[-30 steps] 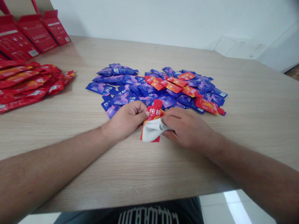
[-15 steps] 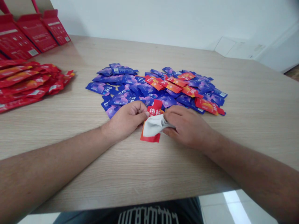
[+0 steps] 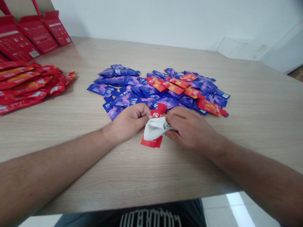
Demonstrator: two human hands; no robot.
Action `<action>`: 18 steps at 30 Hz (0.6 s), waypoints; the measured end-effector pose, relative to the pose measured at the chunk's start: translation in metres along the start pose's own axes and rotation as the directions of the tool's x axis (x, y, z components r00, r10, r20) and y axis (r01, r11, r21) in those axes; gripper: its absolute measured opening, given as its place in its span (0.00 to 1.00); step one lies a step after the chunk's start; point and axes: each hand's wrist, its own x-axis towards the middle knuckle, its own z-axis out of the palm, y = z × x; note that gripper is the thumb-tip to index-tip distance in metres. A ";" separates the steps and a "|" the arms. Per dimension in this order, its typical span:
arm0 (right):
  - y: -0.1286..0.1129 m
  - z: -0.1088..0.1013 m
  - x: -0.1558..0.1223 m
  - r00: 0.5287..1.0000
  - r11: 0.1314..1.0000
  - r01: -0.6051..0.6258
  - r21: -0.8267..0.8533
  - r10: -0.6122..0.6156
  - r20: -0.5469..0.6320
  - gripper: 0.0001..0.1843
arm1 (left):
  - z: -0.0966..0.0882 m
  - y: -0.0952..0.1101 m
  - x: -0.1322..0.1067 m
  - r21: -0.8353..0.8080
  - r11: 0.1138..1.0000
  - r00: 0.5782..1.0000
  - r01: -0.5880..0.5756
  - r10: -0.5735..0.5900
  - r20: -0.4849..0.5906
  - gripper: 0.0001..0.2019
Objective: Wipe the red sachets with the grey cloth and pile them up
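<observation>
Since a second ago, the white face of the red sachet (image 3: 153, 130) has curled further up over its printed front. We then saw both white characters plainly; now only a scrap of them shows above the fold, and the sachet's red lower edge has slid a little toward us. Both hands have barely shifted, so the change is in the packet, not in where we hold it. We judge that the work in hand, bending the sachet over on itself, is under way but not finished, since the fold is loose and rounded, not pressed flat.

Our left hand (image 3: 129, 121) is closed, thumb and forefinger pinching the sachet's upper left edge, the other fingers curled in. Our right hand (image 3: 191, 129) is nearly closed as well, its fingertips nipping the white flap from the right; how its thumb lies we cannot tell.

The sachet sits at the near edge of the heap of blue and red sachets (image 3: 163, 90), its top just touching the heap's nearest packets and its lower end on the bare wooden table (image 3: 142, 176). Well to the left of the heap lies a spread of larger red pouches (image 3: 28, 85). Beyond the heap and far to its left stand open red cartons (image 3: 30, 34).
</observation>
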 end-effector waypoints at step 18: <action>0.008 0.001 0.002 0.995 0.997 -0.082 -0.002 0.082 -0.063 0.12 | -0.001 0.002 -0.002 0.098 0.995 0.999 -0.021 0.017 0.034 0.09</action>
